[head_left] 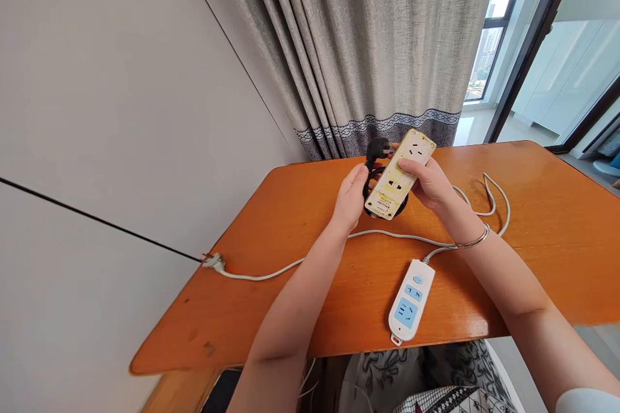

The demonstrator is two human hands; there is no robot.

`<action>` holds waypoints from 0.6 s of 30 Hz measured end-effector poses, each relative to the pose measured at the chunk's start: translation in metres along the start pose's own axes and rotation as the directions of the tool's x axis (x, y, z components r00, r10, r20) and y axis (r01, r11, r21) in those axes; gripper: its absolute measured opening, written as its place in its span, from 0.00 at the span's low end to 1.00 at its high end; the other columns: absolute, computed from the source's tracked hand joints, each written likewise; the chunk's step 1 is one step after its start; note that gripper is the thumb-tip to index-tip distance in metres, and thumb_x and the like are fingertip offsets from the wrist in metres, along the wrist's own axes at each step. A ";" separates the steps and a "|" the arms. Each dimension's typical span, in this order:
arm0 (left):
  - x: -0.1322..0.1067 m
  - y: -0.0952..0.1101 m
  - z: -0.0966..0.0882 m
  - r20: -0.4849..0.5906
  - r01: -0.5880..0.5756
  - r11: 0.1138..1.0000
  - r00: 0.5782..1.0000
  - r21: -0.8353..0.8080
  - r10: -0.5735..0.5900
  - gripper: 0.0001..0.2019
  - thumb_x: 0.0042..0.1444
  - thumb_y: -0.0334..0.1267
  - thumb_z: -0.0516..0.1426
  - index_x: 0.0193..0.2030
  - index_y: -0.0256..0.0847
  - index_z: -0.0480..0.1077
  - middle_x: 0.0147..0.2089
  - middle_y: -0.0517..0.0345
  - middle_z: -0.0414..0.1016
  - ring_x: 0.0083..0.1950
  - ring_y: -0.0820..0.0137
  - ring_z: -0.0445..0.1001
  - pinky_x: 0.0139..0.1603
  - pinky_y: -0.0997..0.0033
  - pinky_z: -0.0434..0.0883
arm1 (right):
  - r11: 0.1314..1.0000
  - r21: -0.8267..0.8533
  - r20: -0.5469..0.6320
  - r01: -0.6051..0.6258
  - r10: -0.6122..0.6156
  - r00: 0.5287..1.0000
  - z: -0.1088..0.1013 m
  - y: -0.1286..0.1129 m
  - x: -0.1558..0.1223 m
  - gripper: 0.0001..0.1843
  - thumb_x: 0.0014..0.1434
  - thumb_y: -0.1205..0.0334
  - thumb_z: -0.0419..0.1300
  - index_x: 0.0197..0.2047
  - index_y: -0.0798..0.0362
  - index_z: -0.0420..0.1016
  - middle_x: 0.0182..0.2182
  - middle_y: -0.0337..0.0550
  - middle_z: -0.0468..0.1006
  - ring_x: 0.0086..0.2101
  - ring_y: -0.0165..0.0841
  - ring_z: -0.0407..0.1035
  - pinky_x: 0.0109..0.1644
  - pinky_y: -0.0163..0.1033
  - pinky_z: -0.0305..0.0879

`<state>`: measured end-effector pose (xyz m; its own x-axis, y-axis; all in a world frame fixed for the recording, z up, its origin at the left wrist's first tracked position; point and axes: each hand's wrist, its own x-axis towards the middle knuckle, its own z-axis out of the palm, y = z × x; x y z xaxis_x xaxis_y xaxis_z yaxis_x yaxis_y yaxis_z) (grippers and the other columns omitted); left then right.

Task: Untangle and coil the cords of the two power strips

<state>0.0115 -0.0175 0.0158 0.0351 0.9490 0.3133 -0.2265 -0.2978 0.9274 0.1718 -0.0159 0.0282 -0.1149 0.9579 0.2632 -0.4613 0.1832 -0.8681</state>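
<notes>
My right hand (427, 182) grips a yellowed power strip (400, 174) above the table, thumb pressed on its socket face. The strip is tilted, its lower end toward my left hand. My left hand (351, 197) is closed on the black cord (367, 188), just below its black plug (377, 150). The plug's metal prongs point right, toward the strip. More black cord loops behind the strip, partly hidden. Nearer me on the table lies a white power strip (411, 301) with blue socket panels, touched by neither hand.
A white cord (387, 233) runs across the orange wooden table (271, 226) to a white plug (214, 262) at the left edge by the wall. More of it curls at the right, partly behind my forearm. A grey curtain (387, 39) hangs behind the table.
</notes>
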 end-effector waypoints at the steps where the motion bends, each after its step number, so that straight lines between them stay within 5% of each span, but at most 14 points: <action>1: 0.000 0.000 -0.001 -0.002 0.019 1.000 1.000 0.006 -0.019 0.18 0.55 0.54 0.62 0.37 0.38 0.77 0.41 0.52 0.82 0.45 0.63 0.78 0.42 0.70 0.73 | 1.000 0.022 -0.013 -0.010 0.011 1.000 0.000 0.002 0.001 0.29 0.41 0.54 0.75 0.47 0.50 0.75 0.39 0.39 0.82 0.39 0.35 0.77 0.47 0.42 0.76; 11: 0.007 -0.013 -0.005 0.004 0.068 0.996 0.998 0.063 -0.068 0.27 0.63 0.58 0.54 0.56 0.38 0.74 0.58 0.48 0.79 0.61 0.59 0.74 0.59 0.63 0.71 | 0.948 0.303 -0.144 -0.094 0.143 0.979 -0.014 0.021 0.020 0.17 0.49 0.63 0.71 0.43 0.51 0.76 0.36 0.39 0.84 0.38 0.36 0.79 0.47 0.40 0.80; 15: 0.003 -0.009 -0.006 0.074 0.195 0.977 0.977 0.082 -0.201 0.31 0.66 0.58 0.49 0.69 0.41 0.62 0.62 0.45 0.75 0.51 0.61 0.80 0.48 0.63 0.76 | 0.930 0.367 -0.215 0.002 0.083 0.973 -0.038 0.017 0.037 0.12 0.54 0.62 0.69 0.41 0.50 0.74 0.36 0.38 0.84 0.40 0.34 0.80 0.50 0.39 0.79; 18: 0.001 -0.006 -0.006 0.160 0.200 0.971 0.963 0.129 -0.219 0.30 0.68 0.56 0.47 0.68 0.40 0.59 0.63 0.41 0.73 0.45 0.65 0.82 0.44 0.66 0.76 | 0.907 0.381 -0.351 0.177 -0.035 0.936 -0.072 0.001 0.051 0.07 0.57 0.63 0.66 0.39 0.50 0.73 0.35 0.37 0.84 0.40 0.32 0.79 0.49 0.37 0.79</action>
<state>0.0075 -0.0142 0.0092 0.2390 0.9621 0.1312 -0.0879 -0.1131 0.9897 0.2286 0.0491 0.0107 0.2177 0.9675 0.1289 -0.7743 0.2516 -0.5807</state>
